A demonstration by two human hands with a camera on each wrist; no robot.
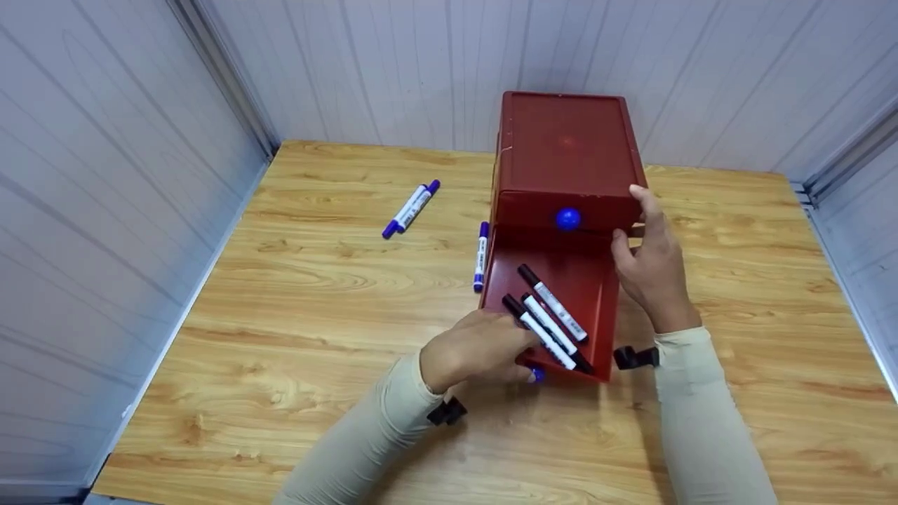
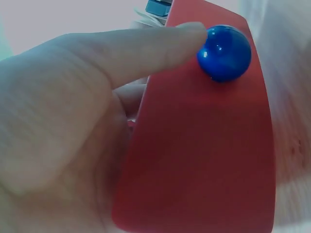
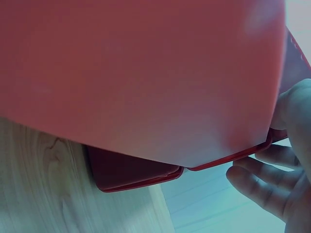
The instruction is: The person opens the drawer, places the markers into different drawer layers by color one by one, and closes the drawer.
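Observation:
A dark red drawer cabinet [image 1: 572, 144] stands at the back, its lower drawer [image 1: 609, 330] pulled out toward me. My left hand [image 1: 477, 351] grips that drawer's front wall [image 2: 199, 160]; its thumb touches the blue round knob [image 2: 224, 53], and the other fingers are mostly hidden behind the wall. Three black-capped markers [image 1: 554, 303] lie slanted in the drawer beside those fingers. My right hand [image 1: 652, 263] holds the cabinet's front right edge, one finger at the top corner and the thumb lower down. In the right wrist view its fingers [image 3: 257, 187] reach around the edge.
Two blue-capped markers [image 1: 412, 209] lie side by side on the wooden table [image 1: 316, 294], left of the cabinet. Another blue marker [image 1: 481, 257] lies close against the cabinet's left side. The upper drawer's blue knob [image 1: 567, 219] faces me. Pale panel walls [image 1: 393, 70] enclose the table.

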